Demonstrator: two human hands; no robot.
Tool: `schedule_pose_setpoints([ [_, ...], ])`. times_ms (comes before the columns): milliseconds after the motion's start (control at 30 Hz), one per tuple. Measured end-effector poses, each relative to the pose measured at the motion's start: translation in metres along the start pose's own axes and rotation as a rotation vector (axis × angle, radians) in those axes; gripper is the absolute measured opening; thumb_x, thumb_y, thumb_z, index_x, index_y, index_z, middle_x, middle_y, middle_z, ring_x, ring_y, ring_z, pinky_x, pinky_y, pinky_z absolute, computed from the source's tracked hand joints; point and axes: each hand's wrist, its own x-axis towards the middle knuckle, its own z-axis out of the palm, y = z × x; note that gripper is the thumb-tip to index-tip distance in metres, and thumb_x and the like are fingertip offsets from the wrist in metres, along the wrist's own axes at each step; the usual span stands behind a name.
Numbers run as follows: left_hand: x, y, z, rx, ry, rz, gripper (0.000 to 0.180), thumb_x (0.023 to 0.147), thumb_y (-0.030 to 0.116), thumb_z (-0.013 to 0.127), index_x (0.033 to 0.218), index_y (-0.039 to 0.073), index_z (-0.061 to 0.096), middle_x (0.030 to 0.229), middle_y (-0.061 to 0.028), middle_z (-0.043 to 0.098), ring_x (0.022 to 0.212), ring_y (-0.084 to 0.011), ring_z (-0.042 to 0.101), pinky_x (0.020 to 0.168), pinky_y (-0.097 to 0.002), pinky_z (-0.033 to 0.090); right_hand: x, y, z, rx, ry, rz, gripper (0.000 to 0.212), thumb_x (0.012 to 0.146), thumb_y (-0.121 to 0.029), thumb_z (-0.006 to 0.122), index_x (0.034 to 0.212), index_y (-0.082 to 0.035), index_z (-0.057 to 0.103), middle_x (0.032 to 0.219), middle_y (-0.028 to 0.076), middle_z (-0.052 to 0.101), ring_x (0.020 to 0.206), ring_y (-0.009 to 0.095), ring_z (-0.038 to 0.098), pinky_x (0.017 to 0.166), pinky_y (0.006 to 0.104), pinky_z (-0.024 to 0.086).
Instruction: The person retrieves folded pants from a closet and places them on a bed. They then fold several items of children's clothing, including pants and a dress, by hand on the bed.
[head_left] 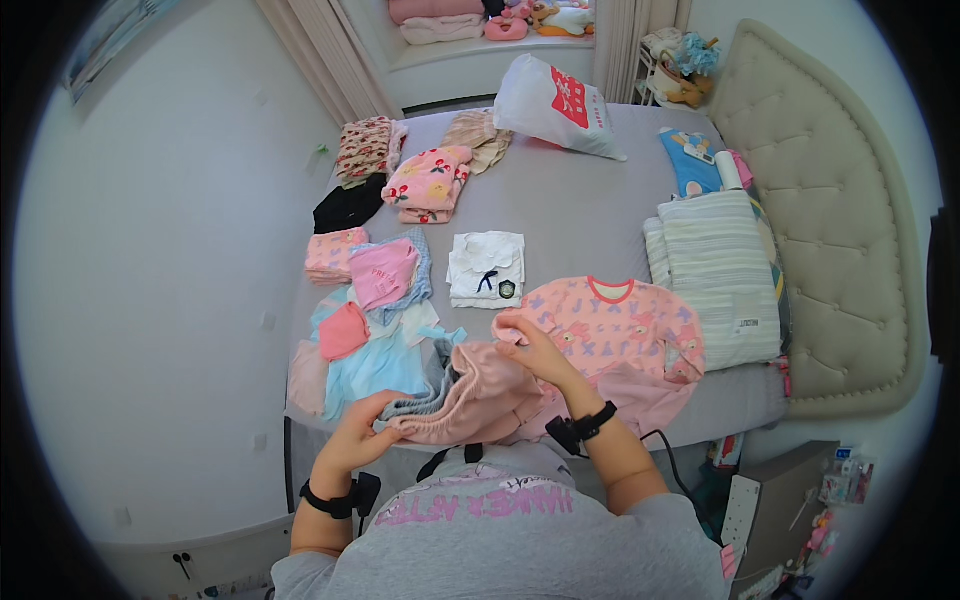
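Close to my body, a pair of pink pants point(480, 390) with a gathered elastic waistband and grey inside is spread between my hands. My left hand point(358, 432) pinches the waistband at its near left end. Fingers curled, my right hand point(535, 352) grips the far side of the pink fabric, close to the sleeve of a pink patterned long-sleeved top point(620, 325). That top lies flat on the bed with its red-trimmed neck pointing away; more plain pink cloth point(640, 395) covers its lower part. Exactly where the pants end beneath my right forearm is hidden.
On the grey bed sheet point(580, 210) are a folded white shirt point(487, 268), a pink folded garment point(384, 272), light blue clothes point(370, 365), a floral pink bundle point(430, 185) and a white plastic bag point(560, 108). Striped bedding point(715, 280) lies by the padded headboard point(830, 220).
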Motion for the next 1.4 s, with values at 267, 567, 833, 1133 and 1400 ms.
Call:
schedule_pose_setpoints([
  [267, -0.030, 0.021, -0.007, 0.106, 0.087, 0.019, 0.035, 0.080, 0.015, 0.067, 0.110, -0.002, 0.059, 0.099, -0.0130, 0.064, 0.089, -0.0229, 0.062, 0.079, -0.0314, 0.047, -0.010, -0.001, 0.009, 0.644, -0.643, 0.324, 0.031, 0.085, -0.014, 0.065, 0.112, 0.000, 0.059, 0.100, 0.005, 0.065, 0.091, 0.012, 0.060, 0.082, 0.0235, 0.047],
  [567, -0.035, 0.045, 0.004, 0.075, -0.128, 0.175, 0.034, 0.077, 0.012, 0.065, 0.107, -0.003, 0.060, 0.094, -0.0154, 0.062, 0.082, -0.0306, 0.059, 0.075, -0.0354, 0.046, -0.012, 0.026, 0.043, 0.454, -0.689, 0.085, 0.034, 0.078, -0.025, 0.073, 0.104, -0.004, 0.064, 0.119, 0.006, 0.056, 0.115, 0.014, 0.047, 0.096, 0.0286, 0.036],
  [833, -0.061, 0.057, -0.014, -0.025, 0.053, 0.123, 0.031, 0.078, 0.006, 0.063, 0.107, -0.004, 0.060, 0.098, -0.0128, 0.063, 0.090, -0.0216, 0.060, 0.081, -0.0329, 0.047, 0.011, 0.022, 0.066, 0.636, -0.716, 0.214, 0.021, 0.072, -0.011, 0.077, 0.085, -0.004, 0.062, 0.083, -0.001, 0.057, 0.080, 0.010, 0.054, 0.072, 0.0238, 0.043],
  [1133, -0.045, 0.037, -0.040, -0.236, 0.838, 0.358, 0.051, 0.086, 0.006, 0.064, 0.127, 0.006, 0.034, 0.103, -0.0126, 0.061, 0.092, -0.0126, 0.060, 0.075, -0.0223, 0.048, 0.052, -0.177, -0.019, -0.082, -0.429, -0.347, 0.025, 0.071, -0.018, 0.079, 0.087, -0.005, 0.066, 0.083, 0.001, 0.051, 0.079, 0.013, 0.050, 0.070, 0.0261, 0.041],
  [1400, -0.043, 0.034, -0.057, -0.111, 0.779, 0.458, 0.035, 0.082, 0.001, 0.066, 0.113, 0.004, 0.051, 0.102, -0.0047, 0.056, 0.093, -0.0110, 0.054, 0.079, -0.0211, 0.044, 0.029, -0.182, 0.012, -0.351, -0.281, -0.391, 0.028, 0.066, -0.017, 0.082, 0.087, -0.004, 0.068, 0.092, 0.005, 0.053, 0.090, 0.016, 0.050, 0.077, 0.0281, 0.041],
])
